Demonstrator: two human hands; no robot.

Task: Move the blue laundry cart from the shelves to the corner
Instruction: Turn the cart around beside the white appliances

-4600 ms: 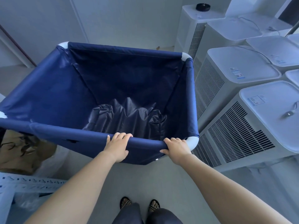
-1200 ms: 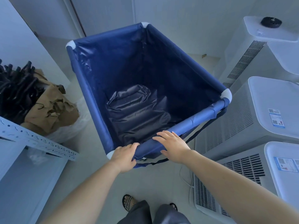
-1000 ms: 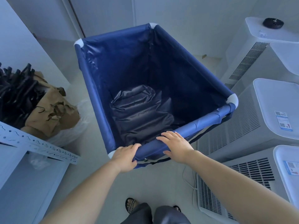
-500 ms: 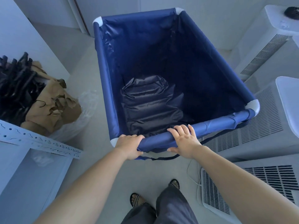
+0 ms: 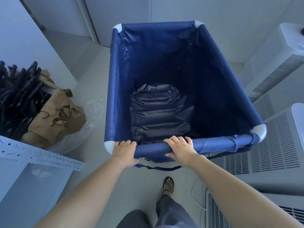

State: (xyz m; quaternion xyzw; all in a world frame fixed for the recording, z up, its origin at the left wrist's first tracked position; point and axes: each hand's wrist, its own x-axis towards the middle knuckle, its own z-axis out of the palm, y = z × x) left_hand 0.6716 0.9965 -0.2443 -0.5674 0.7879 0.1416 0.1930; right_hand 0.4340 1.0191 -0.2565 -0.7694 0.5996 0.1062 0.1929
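Observation:
The blue laundry cart [image 5: 113, 96] fills the middle of the view, a deep fabric bin with white corner joints and a crumpled dark liner at its bottom. Its far end points at the white wall corner. My left hand [image 5: 124, 149] grips the near rail beside the left corner joint. My right hand [image 5: 181, 148] wraps over the same rail near its middle, fingers spread on top.
A metal shelf [image 5: 41, 157] holding brown paper [image 5: 56, 116] and black hangers [image 5: 19, 89] stands at the left. White vented appliances [image 5: 276, 142] line the right side, close to the cart. A white cable [image 5: 199, 193] lies on the floor by my foot.
The cart has swung from crosswise to lengthwise and rolled toward the wall corner. My left hand slid toward the left corner joint. Both hands stay on the rail.

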